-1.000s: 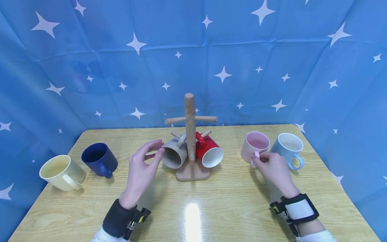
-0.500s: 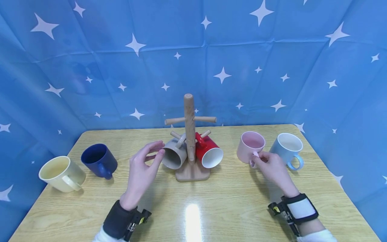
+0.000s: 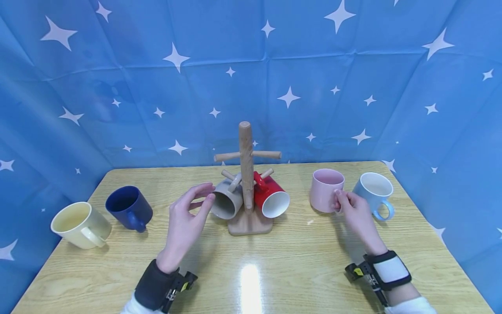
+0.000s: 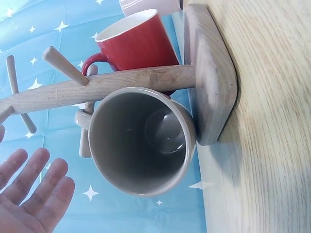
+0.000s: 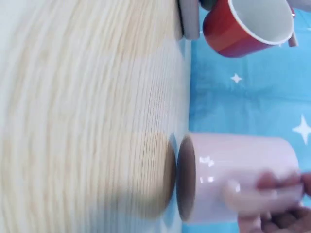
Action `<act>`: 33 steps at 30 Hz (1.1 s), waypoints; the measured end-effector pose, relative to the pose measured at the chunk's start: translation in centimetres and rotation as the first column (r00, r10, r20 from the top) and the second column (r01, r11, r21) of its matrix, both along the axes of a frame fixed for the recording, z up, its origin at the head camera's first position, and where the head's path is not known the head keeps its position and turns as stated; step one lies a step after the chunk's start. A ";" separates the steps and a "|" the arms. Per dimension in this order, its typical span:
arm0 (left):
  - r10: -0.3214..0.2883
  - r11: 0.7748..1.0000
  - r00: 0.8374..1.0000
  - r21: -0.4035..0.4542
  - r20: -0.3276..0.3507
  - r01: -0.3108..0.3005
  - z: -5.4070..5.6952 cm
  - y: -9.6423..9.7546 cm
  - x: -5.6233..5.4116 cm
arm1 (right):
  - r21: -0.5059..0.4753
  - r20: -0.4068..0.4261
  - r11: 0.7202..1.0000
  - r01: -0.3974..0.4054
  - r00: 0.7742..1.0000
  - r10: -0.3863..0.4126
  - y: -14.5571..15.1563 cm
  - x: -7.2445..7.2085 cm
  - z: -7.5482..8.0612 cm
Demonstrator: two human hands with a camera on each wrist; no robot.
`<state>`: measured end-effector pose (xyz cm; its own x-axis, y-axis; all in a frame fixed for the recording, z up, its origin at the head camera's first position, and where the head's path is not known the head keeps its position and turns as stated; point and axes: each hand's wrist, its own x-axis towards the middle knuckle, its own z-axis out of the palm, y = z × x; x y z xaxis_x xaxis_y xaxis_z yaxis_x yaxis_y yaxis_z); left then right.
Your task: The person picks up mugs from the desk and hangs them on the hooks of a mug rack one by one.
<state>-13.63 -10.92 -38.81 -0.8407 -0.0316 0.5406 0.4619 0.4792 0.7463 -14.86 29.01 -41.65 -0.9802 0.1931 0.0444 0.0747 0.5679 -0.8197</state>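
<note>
My right hand (image 3: 356, 216) pinches the handle of a pink mug (image 3: 323, 195), which stands upright at the right of the table. In the right wrist view, the pink mug's (image 5: 228, 158) base is close to the tabletop. My left hand (image 3: 186, 224) is held up beside a grey mug (image 3: 223, 204), its fingers loosely bent with nothing in them. A space shows between the left fingers (image 4: 51, 191) and the grey mug in the left wrist view. The grey mug and a red mug (image 3: 273, 196) hang by their handles from the lower pegs of a wooden mug tree (image 3: 247, 170).
A light blue mug (image 3: 372, 194) stands right behind my right hand. On the left are a cream mug (image 3: 80, 226) and a dark blue mug (image 3: 128, 208). The mug tree's upper pegs (image 3: 266, 154) carry no mugs. Behind the wooden table (image 3: 290, 270) hangs a blue starry curtain (image 3: 251, 65).
The pink mug has shifted slightly left, away from the light blue mug, and its handle has turned toward the right. My left hand stays nearly still.
</note>
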 end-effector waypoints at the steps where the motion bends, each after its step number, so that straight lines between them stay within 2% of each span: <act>1: -0.002 1.000 1.000 0.003 -0.002 0.002 0.0 0.0 0.0 | -0.025 -0.007 1.000 0.009 1.000 -0.009 0.0 0.0 0.0; 6: -0.017 1.000 1.000 0.014 -0.013 0.017 0.1 0.2 0.2 | -0.164 -0.005 0.985 0.055 0.998 -0.057 0.1 0.1 0.0; 9: -0.027 0.999 1.000 0.028 -0.006 0.028 0.2 0.3 0.3 | -0.206 0.003 0.976 0.072 0.997 -0.073 0.1 0.1 0.1; 12: -0.031 0.998 0.999 0.049 0.012 0.030 0.3 0.4 0.4 | -0.274 -0.010 0.955 0.111 0.993 -0.118 -0.1 0.1 0.1; 15: -0.030 0.997 0.999 0.067 0.030 0.028 0.4 0.4 0.6 | -0.381 -0.034 0.907 0.179 0.978 -0.207 -0.4 0.1 0.2; 18: -0.030 0.997 0.999 0.077 0.040 0.027 0.6 0.5 0.7 | -0.498 -0.050 0.837 0.226 0.956 -0.288 -0.5 0.2 0.5; 21: -0.037 0.995 0.999 0.090 0.039 0.033 0.7 0.6 0.9 | -0.560 -0.051 0.795 0.234 0.948 -0.315 -0.7 0.5 1.1; 27: -0.043 0.995 0.999 0.092 0.013 0.042 1.1 0.9 1.2 | -0.597 -0.073 0.772 0.217 0.944 -0.322 -1.4 1.3 2.4; 33: -0.051 0.994 0.999 0.092 -0.010 0.052 1.2 1.1 1.3 | -0.611 -0.100 0.772 0.174 0.951 -0.293 -2.1 2.0 3.3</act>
